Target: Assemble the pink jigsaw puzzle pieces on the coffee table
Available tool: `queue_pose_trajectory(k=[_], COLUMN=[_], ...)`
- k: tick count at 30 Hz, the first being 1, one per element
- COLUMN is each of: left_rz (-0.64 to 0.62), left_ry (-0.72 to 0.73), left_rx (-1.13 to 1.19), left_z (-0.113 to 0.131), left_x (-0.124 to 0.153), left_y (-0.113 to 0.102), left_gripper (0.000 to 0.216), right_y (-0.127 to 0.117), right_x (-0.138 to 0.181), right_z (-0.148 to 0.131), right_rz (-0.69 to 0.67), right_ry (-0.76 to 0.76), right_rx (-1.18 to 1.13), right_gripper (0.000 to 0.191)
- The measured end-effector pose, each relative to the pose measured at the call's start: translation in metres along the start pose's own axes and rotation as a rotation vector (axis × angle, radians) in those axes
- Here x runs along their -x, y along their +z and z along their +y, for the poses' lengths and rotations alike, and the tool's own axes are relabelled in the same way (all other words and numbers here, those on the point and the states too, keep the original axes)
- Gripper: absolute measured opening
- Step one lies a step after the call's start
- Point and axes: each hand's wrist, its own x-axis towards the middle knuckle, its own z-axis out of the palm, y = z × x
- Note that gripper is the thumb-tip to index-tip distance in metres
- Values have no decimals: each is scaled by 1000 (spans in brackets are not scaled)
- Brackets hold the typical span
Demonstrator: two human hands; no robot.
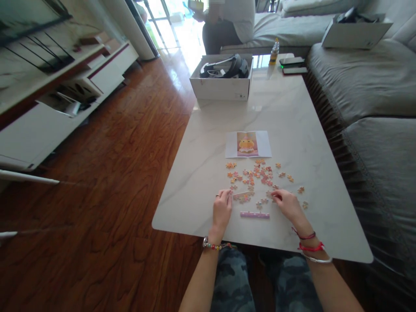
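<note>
My left hand (222, 210) is closed at the left end of a pale, slightly tilted strip of joined puzzle pieces (243, 196), its fingertips pinching that end. To the right, my right hand (288, 206) has thumb and fingers pressed together on a small puzzle piece (269, 194), mostly covered by the fingertips. Between the hands lie a few pale loose pieces (261, 203). Closer to me, a purple joined row of puzzle pieces (255, 215) lies flat. Orange and pink puzzle pieces (260, 171) are scattered beyond my hands.
A printed sheet (231, 145) with a yellow figure lies behind the pieces on the white marbled table (195, 182). Farther back stand a white box (219, 90) holding a headset, a bottle (274, 52) and dark flat devices (294, 70). A grey sofa (383, 147) borders the right; a person sits beyond.
</note>
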Motion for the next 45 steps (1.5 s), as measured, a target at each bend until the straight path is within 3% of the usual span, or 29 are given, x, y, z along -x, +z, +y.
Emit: queue_pose_trajectory(k=[3,7,13,20,22,26,31,35,40,45], left_rz=[61,-16,-122,-258,-283,-309,-363,-304,-150,-189], left_ry=[-99,-75,76,203,188,154,154,130,-20,-62], left_rx=[-77,-159,-159,-156,-196,-252,-291,-232,-171,-182], left_z=[-11,-4,37,77,83,88,88,74,44,32], left_x=[-11,-22,-22,-19,-23,-32,-34,-29,-15,-2], left_y=[-11,-12,17,51,56,64,71,61,26,10], left_gripper=[19,19,22,22,23,23,18,22,21,20], right_y=[-2,-5,-4,-36,-40,-33,-31,-30,-19,-19], right_x=[8,22,33,20,13,2,5,13,10,12], right_z=[4,13,15,36,41,40,37,21,-6,10], right_rz=[27,18,22,251,196,76,88,46,-21,59], right_ry=[4,60,49,70,32,1,12,-80,-179,-79], right_rx=[-34,-49,43,88,149,226,229,114,75,131], right_gripper=[20,20,9,18,23,12,4,3,5,4])
